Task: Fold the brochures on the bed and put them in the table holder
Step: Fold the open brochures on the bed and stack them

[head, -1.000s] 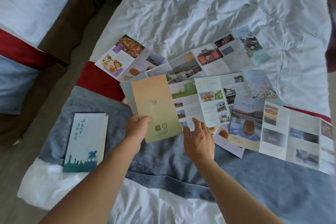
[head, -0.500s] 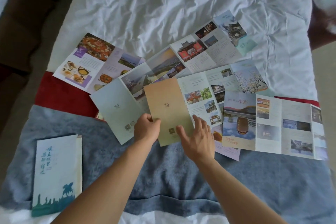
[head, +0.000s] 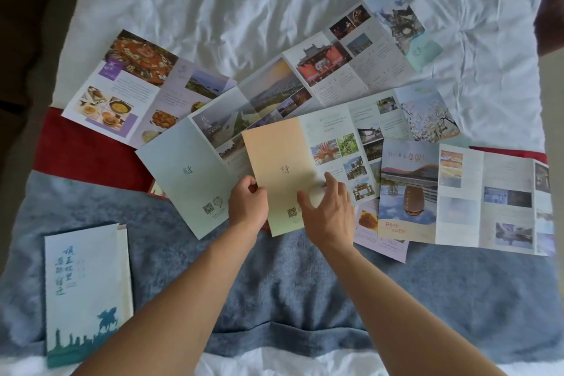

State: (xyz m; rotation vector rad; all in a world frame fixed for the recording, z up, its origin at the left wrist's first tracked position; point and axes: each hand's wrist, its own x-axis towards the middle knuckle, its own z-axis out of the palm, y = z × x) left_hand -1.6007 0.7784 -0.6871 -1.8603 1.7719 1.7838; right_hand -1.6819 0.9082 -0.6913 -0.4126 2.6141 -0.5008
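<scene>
Orange brochure (head: 279, 174): bed centre, half-folded; thin card, light, stiff at creases, prob. slick; take hold at panel edges
Left hand (head: 247, 203): pinches orange brochure's left edge
Right hand (head: 328, 210): fingers spread, relaxed, pressing its right fold
Pale-blue brochure (head: 186, 174): just left of orange, overlapped
Folded brochure (head: 84, 290): well left, on grey blanket (head: 305, 290), plush
Sheet (head: 244, 3): beyond orange, white, creased
Holder: not in view

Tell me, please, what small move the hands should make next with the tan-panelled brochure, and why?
Probably flatten the tan panel and crease its fold: the left hand pinches its left edge, the right hand rests open on it, and the brochure's photo panels beyond lie unfolded.
</scene>
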